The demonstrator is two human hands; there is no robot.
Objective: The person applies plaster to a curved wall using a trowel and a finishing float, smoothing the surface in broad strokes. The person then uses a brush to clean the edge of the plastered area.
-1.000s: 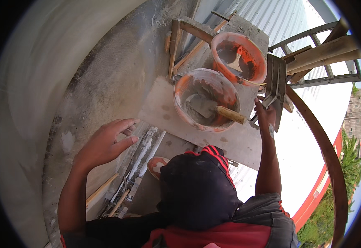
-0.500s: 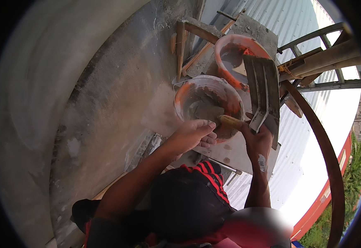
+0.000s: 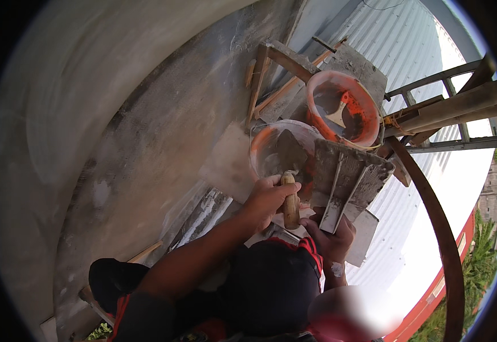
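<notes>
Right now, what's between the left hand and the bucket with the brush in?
In the head view: the other bucket, with the trowel blade over or in it.

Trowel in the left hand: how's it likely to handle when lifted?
The trowel is probably stiff: its blade looks flat with a crisp outline. It may feel blade-heavy, since that broad face looks coated grey. The rounded wooden handle could twist in the left hand if gripped loosely.
</notes>
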